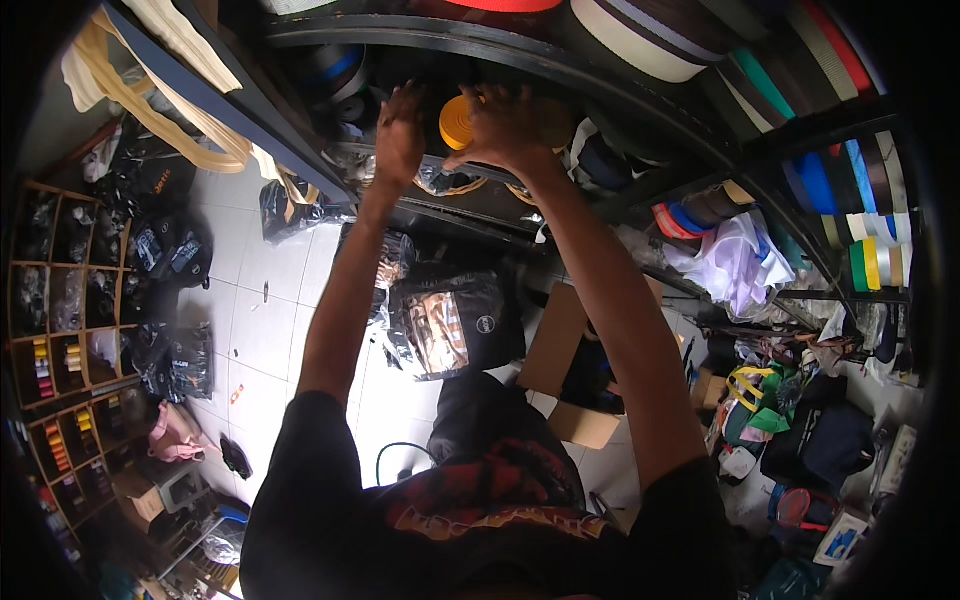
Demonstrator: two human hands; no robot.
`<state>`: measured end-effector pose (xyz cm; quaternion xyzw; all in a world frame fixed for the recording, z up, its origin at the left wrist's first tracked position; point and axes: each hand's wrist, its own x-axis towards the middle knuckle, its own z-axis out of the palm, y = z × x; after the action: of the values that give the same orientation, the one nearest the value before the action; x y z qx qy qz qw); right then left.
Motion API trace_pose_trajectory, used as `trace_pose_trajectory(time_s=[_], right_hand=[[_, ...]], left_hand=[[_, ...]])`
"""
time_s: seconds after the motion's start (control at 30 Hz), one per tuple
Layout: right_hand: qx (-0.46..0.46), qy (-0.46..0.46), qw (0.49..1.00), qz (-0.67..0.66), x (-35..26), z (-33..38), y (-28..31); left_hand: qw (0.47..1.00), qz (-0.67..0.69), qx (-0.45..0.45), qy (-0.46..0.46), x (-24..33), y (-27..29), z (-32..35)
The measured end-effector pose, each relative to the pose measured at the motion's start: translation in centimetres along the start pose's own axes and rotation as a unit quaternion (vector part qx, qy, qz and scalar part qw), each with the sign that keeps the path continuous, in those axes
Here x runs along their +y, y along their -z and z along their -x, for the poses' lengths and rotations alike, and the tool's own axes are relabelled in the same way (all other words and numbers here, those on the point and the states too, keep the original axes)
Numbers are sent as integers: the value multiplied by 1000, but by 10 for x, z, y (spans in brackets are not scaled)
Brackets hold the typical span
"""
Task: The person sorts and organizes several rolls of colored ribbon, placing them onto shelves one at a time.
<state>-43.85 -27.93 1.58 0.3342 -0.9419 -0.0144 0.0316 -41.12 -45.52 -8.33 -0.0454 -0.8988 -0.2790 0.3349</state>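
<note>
Here, the round yellow-orange strap roll (456, 122) sits between the apart hands, nearer the right hand (503, 128) than the left hand (401, 138); I can't tell either's grip.

Counted: one left hand (400, 138) and one right hand (503, 130). One orange roll (455, 125) noted at the hands. One large open cardboard box (552, 348), one pink bag (176, 437) and one white bundle (738, 262) also tallied.

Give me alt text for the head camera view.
A person's right hand is at a yellow roll within dark shelving, the left hand nearby. Below, a black bag and an open cardboard box sit on a white tiled floor.
</note>
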Motion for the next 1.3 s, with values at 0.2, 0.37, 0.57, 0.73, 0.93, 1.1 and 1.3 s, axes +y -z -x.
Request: trace_pose_trajectory(time_s=[0.2,0.37,0.57,0.73,0.93,1.1,1.3], right_hand=[[75,15,996,-42,47,36,-11],[128,18,990,-48,56,46,-14],[155,10,987,-47,57,45,-21],[180,-17,982,-54,51,51,-25],[203,-32,977,-56,45,51,-31],[277,-9,951,-134,12,85,-15],[254,-67,914,-309,-17,258,-89]], left_hand=[[977,172,40,124,85,-17,44],[964,198,56,166,84,-32,37],[980,129,88,122,87,-41,33],[978,151,60,131,83,-37,33],[978,154,59,129,83,-41,23],[979,119,115,117,86,-32,42],[949,247,28,195,166,-30,153]])
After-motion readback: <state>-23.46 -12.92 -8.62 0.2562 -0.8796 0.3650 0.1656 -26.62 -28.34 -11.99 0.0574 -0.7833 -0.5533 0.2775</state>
